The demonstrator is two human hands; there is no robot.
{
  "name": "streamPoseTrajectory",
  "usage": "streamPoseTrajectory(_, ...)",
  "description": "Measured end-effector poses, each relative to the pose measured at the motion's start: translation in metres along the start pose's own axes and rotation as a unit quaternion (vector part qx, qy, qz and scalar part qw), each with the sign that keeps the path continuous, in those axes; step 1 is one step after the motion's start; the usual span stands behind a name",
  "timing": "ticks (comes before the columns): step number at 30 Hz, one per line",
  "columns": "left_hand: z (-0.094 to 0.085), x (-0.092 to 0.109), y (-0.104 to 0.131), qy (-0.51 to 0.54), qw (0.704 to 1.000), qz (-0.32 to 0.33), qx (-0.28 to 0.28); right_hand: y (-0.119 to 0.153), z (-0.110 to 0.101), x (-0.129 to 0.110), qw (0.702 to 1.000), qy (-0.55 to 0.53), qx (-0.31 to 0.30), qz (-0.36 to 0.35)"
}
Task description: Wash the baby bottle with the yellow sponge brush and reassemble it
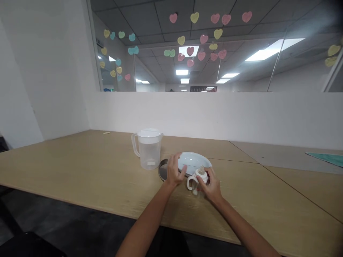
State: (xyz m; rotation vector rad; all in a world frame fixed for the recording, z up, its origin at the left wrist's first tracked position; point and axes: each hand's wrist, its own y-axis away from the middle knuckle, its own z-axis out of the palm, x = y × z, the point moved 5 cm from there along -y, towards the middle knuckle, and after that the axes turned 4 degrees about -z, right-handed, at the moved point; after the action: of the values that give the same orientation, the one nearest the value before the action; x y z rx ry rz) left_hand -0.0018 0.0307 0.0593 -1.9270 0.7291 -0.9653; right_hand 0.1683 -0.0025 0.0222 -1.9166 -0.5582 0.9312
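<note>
My right hand [213, 185] is closed around the white collar of a baby bottle [198, 178], which has a clear nipple on top and a white side handle. The bottle stands upright at the near edge of a white oval dish [191, 159]. My left hand [175, 169] is raised beside the dish with its fingers apart and holds nothing. Partly behind that hand lies a round metal tray [162, 170]. Farther left stands a clear plastic pitcher [150, 151] with a white lid and a handle, holding what looks like clear liquid.
The wooden table [88, 167] has its front edge close to me and a white wall [193, 114] behind it. A teal cloth [327, 158] lies at the far right. A small pale strip [106, 132] rests at the back left. Heart-shaped notes dot the window above.
</note>
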Motion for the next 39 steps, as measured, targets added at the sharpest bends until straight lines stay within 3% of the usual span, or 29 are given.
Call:
streamPoseTrajectory(2,-0.005,-0.021,-0.003,-0.069,0.992,-0.097,0.044,0.0,0.0,0.0,1.0,0.002,-0.003,0.0)
streamPoseTrajectory(3,-0.004,-0.03,-0.004,-0.109,0.985,-0.134,0.03,0.0,0.0,0.0,1.0,0.001,-0.003,0.001)
streamPoseTrajectory(7,0.008,-0.057,-0.002,-0.247,0.934,-0.233,-0.114,-0.001,0.0,-0.001,1.0,-0.003,-0.001,-0.001)
streamPoseTrajectory(10,0.01,-0.063,0.003,-0.313,0.901,-0.257,-0.159,-0.002,0.0,-0.001,1.0,-0.002,0.003,0.0)
streamPoseTrajectory(15,0.01,-0.064,0.008,-0.348,0.883,-0.271,-0.163,-0.002,0.0,-0.002,1.0,0.003,0.01,-0.003)
streamPoseTrajectory(18,0.004,-0.067,0.005,-0.326,0.887,-0.312,-0.094,-0.002,0.0,-0.002,1.0,0.0,0.01,-0.004)
streamPoseTrajectory(20,-0.003,-0.061,0.0,-0.267,0.919,-0.289,0.007,-0.001,0.001,0.0,1.0,0.0,0.007,-0.002)
streamPoseTrajectory(22,-0.009,-0.045,-0.005,-0.172,0.957,-0.21,0.1,-0.001,0.002,0.001,1.0,0.002,0.005,0.001)
streamPoseTrajectory(24,-0.011,-0.022,-0.005,-0.08,0.98,-0.113,0.142,-0.001,0.003,0.002,1.0,0.002,0.006,0.005)
streamPoseTrajectory(27,-0.007,0.014,0.003,-0.018,0.992,0.012,0.123,-0.001,0.003,0.002,1.0,0.004,0.015,0.01)
streamPoseTrajectory(30,0.001,0.038,0.012,0.0,0.992,0.091,0.085,0.0,0.003,0.002,0.999,0.005,0.019,0.025)
streamPoseTrajectory(39,0.011,0.047,0.017,0.05,0.99,0.124,0.047,0.0,0.004,0.004,0.999,-0.001,0.014,0.044)
